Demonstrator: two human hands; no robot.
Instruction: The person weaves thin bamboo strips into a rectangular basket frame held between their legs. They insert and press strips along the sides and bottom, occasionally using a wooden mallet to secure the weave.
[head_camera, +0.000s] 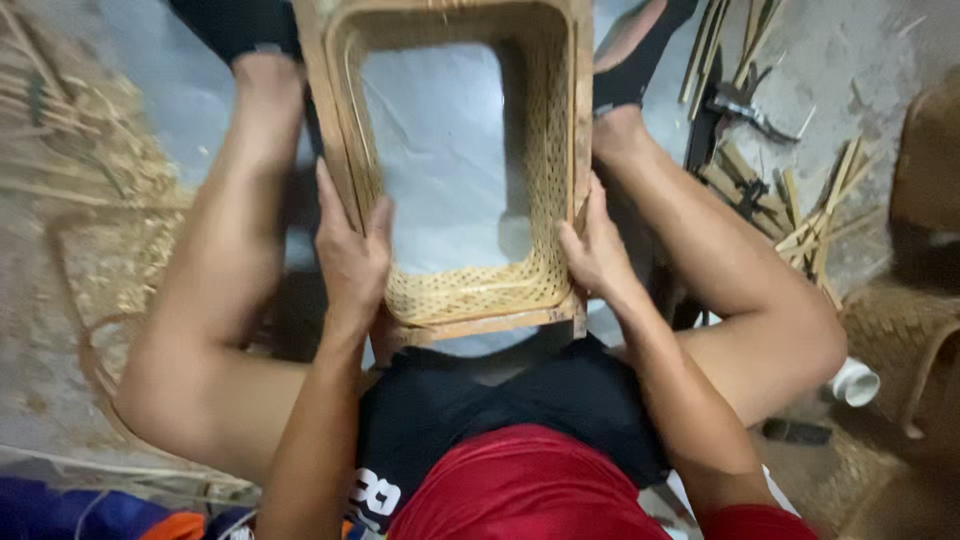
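Both hands are clasped on a woven basket frame (470, 170), a rectangular bottomless shell of pale cane with a wooden rim: the left hand (352, 262) wraps its near left corner, thumb inside against the weave and fingers down the outer wall, and the right hand (595, 250) grasps the near right corner, fingers curled over the rim edge. The frame stands tilted between the person's bare knees, its near edge resting just above the lap, its far end running out of the top of the view; through its open middle the grey floor (440, 140) shows. That floor is the biggest thing about it, a dusty concrete surface spreading to every side. To the left lies a wide heap of cane shavings (90, 190), loose and tangled, reaching to the frame's edge of view. On the right stand brown woven baskets (915, 320), one above the other, partly cut off. Between them and the right knee lies a scatter of split bamboo strips (815, 215), crossing one another. Near the top right, among the strips, sits a dark metal hand tool (745, 105), its kind unclear. A small white cup-shaped object (855, 382) lies just beside the right thigh.
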